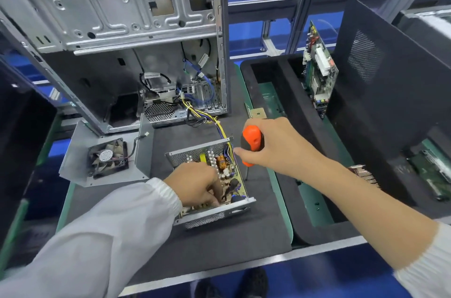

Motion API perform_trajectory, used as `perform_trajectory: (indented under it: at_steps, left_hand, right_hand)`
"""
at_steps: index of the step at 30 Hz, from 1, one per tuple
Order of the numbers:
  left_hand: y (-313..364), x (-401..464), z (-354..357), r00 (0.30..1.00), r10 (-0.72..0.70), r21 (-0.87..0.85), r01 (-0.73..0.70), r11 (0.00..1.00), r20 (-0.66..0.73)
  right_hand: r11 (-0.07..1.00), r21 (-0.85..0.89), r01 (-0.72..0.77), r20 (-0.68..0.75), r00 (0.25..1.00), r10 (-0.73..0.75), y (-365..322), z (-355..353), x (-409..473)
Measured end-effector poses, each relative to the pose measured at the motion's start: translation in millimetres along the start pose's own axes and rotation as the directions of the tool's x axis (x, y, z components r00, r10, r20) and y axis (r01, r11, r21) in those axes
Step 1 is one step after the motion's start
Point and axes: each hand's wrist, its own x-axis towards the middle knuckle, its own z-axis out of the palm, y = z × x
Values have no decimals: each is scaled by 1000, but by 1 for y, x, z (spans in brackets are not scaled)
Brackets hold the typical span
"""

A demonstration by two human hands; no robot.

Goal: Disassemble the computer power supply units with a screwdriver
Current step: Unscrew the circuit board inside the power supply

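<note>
Power supply unit (214, 183): sits open-topped near the middle of the dark surface (219, 244), its circuit board, coil and capacitors exposed; yellow and black wires (207, 117) run from its far corner back toward the computer case (136, 36).
Removed cover (80, 154): lies just left of the unit, a fan (108, 157) fixed inside it (so the lid stage looks done).
Left hand (195, 185): reaches into the unit, fingers curled down among the board parts; whether they pinch a part or only press cannot be told.
Right hand (271, 146): its grip is closed round the orange-and-black handle of the screwdriver (252, 144), held upright just right of the unit, shaft pointing down beside the wall.
Step in hand: likely freeing the board from the housing.
Next move: probably calls for seating the tip squarely on a board screw while the left hand steadies the unit.
Writing: the fan carries a round label, too small to read; no brand legible.
Bins (288, 112): to the right, holding upright circuit boards (319, 71).
</note>
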Motion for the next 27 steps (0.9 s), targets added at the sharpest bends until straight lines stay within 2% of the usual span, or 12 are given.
perform_trajectory:
  at_steps: [5, 11, 16, 20, 24, 27]
  left_hand:
    - [7, 2, 0, 992, -126, 1, 126, 992, 17]
    - [20, -4, 3, 978, -206, 55, 207, 977, -27]
    - [23, -11, 8, 957, -263, -57, 258, 965, -122]
    - [25, -14, 8, 938, -333, -140, 318, 938, -100]
    - [21, -15, 2, 910, -392, -105, 381, 919, -132]
    - [17, -18, -5, 922, -381, -161, 368, 916, -63]
  right_hand:
    - [997, 61, 46, -48, 998, -43, 11, -4, -8]
    - [993, 104, 56, 1, 998, -56, 16, -9, -22]
    - [992, 96, 82, 2, 997, -82, 17, -8, -21]
    - [992, 110, 63, 11, 998, -65, 15, -6, -17]
    - [992, 107, 74, 10, 997, -76, 11, -6, -12]
    - [992, 94, 83, 12, 996, -84, 8, -5, -12]
